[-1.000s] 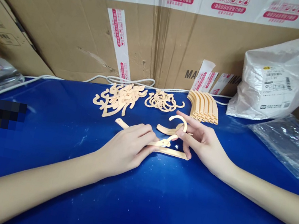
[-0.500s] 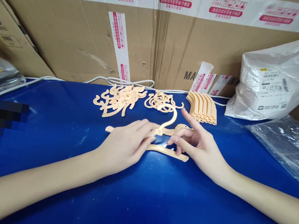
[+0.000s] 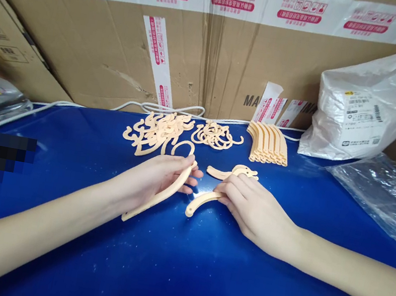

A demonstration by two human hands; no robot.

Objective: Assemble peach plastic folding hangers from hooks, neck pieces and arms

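My left hand point(image 3: 156, 176) is closed round a peach plastic hanger arm point(image 3: 150, 200) whose hook point(image 3: 183, 145) curls above my fingers. My right hand point(image 3: 249, 205) grips a second curved hanger arm point(image 3: 201, 201), its free end resting on the blue table point(image 3: 177, 267). Another loose arm piece point(image 3: 232, 171) lies just behind my right fingers. Both hands sit close together at the table's middle.
Behind the hands lie a heap of hanger arms point(image 3: 157, 130), a heap of hooks point(image 3: 215, 135) and a neat stack of arms point(image 3: 268, 142). Cardboard boxes point(image 3: 201, 41) form the back wall, with a white cable point(image 3: 76, 102). Plastic bags point(image 3: 370, 102) occupy the right.
The hanger has gone from one joined piece flat on the table to two arms apart. My left hand lifted the hooked arm toward me; my right hand closed on the other arm.
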